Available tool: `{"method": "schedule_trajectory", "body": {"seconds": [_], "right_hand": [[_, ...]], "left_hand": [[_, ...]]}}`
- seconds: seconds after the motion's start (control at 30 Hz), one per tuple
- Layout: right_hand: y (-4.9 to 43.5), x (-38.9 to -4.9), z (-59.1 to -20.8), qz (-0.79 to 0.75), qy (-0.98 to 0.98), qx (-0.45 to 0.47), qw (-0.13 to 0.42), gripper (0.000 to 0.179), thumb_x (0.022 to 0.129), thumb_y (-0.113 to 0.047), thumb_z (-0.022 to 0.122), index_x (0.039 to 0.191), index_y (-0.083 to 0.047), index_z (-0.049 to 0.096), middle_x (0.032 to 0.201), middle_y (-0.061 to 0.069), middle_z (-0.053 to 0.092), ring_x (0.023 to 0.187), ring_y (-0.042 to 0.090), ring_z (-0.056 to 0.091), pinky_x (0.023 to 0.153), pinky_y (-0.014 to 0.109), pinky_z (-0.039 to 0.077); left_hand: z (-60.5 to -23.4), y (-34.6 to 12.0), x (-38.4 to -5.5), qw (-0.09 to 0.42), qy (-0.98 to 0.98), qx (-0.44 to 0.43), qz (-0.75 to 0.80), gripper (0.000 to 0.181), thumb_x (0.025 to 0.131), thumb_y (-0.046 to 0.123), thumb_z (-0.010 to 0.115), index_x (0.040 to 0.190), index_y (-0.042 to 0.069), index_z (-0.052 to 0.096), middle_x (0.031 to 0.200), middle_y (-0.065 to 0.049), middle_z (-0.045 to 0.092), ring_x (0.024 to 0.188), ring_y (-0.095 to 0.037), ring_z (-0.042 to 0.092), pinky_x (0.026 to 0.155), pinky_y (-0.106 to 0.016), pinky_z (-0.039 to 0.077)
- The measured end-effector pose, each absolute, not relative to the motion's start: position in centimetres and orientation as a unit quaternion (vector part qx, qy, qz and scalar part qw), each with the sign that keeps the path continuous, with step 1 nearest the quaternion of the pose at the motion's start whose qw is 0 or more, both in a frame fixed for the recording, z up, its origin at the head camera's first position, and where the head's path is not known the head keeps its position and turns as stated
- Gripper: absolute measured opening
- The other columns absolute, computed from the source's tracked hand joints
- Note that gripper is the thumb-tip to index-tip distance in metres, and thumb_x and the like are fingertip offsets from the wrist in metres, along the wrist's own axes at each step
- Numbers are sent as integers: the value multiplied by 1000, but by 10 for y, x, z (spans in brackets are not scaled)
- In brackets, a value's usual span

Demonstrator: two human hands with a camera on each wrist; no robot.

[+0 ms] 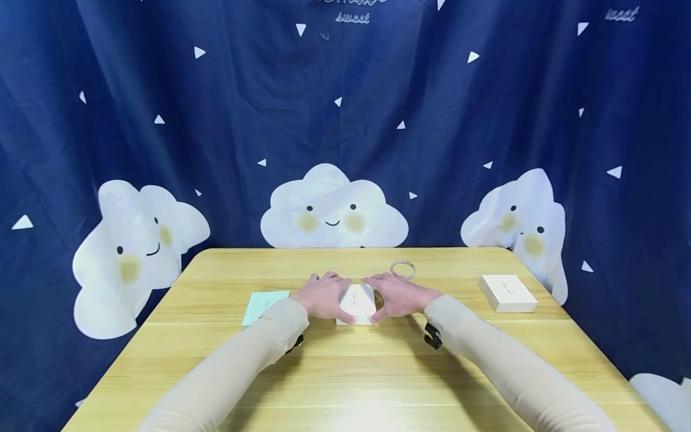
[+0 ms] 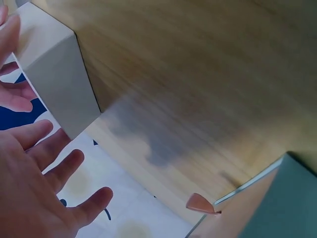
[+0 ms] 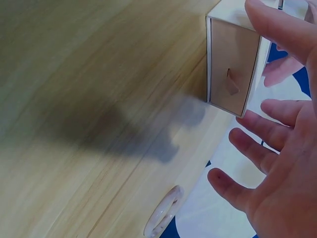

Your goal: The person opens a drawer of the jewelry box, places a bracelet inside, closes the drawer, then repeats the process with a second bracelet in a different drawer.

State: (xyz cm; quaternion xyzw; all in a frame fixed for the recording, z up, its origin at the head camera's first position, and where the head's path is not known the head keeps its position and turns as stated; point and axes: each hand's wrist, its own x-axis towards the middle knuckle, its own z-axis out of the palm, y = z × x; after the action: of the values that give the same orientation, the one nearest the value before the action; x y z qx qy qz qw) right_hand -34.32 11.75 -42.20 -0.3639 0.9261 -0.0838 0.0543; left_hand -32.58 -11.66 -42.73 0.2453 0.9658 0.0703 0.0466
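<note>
A small white drawer box (image 1: 357, 302) sits mid-table between both hands. My left hand (image 1: 322, 295) grips its left end, thumb at the near edge and fingers at the far edge. On the right end, my right hand (image 1: 400, 294) holds it the same way; the other fingers of both hands are spread. In the right wrist view, the box's tan drawer front (image 3: 233, 64) shows a small pull tab (image 3: 232, 85). The left wrist view shows the plain end of the white box (image 2: 64, 84). Fingers partly cover the box.
A mint-green box (image 1: 263, 305) lies left of the left hand; its pull tab (image 2: 200, 204) shows in the left wrist view. A clear bangle (image 1: 403, 269) lies behind the right hand. Another white box (image 1: 507, 293) stands at the table's right. A dark blue curtain (image 1: 345, 90) hangs behind.
</note>
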Motion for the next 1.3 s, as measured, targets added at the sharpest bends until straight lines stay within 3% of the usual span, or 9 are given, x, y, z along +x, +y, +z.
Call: {"method": "schedule_trajectory", "body": {"seconds": [0.4,0.9,1.3], "right_hand": [[118,-343,-420,-80,930,-356,54,100,75,-58,82,155,-15,40,152,5,50,138,28,45,112,57,36],[106,-341,-415,-94,919,-379,49,99,78,-60,78,156,-16,38,155,3,48,142,28,42,109,66,36],[84,-341,-419,-97,909,-403,50,99,79,-61,77,156,-14,38,154,2,49,139,25,44,107,58,41]], "left_hand": [[-432,-116,-332,30,967,244,67,108,67,72,77,154,17,43,146,-3,55,138,-25,42,109,-58,33],[-419,-134,-328,28,968,242,65,110,63,71,80,151,15,47,144,-4,58,136,-25,44,106,-54,35],[-415,-155,-320,36,970,234,52,109,63,71,81,151,15,48,142,-2,60,134,-26,46,107,-58,35]]}}
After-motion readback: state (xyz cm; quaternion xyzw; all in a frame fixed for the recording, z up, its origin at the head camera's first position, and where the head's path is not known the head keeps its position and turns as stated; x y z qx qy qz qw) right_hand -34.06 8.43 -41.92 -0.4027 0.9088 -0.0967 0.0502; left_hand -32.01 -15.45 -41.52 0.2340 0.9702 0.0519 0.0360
